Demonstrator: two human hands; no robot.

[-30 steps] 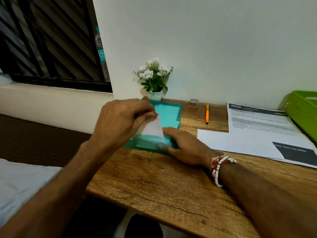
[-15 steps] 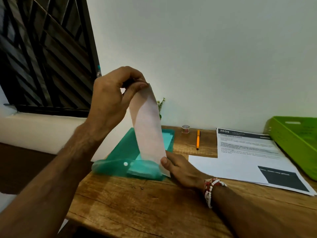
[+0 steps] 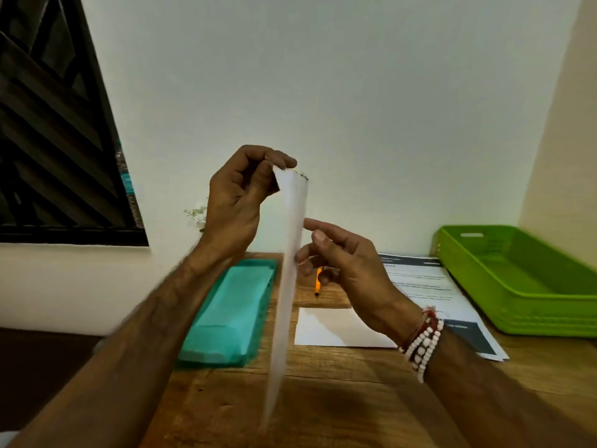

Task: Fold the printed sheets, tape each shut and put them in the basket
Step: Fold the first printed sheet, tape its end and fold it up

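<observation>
— Grip first: our left hand (image 3: 235, 202) pinches the top end of the long white paper sheet (image 3: 292, 221), thumb against forefinger, so it hangs edge-on toward us above the brown wooden counter (image 3: 323, 402).
— And our right hand (image 3: 352, 270)?
— Loose grip, holding nothing, with the fingers half spread just beside the sheet's middle. We cannot tell whether the thumb touches it.
— How will it handle, do we reckon?
— Light, limp, easy to crease or tear. We'd take it by both ends, or lay it flat before folding.
— And behind it?
— On the counter lie the teal plastic folder (image 3: 226, 312), a blank white page (image 3: 336, 328), the orange pen (image 3: 318, 281), then the printed sheets (image 3: 426, 286). The green plastic basket (image 3: 533, 315) stands just beside them at the right.
</observation>
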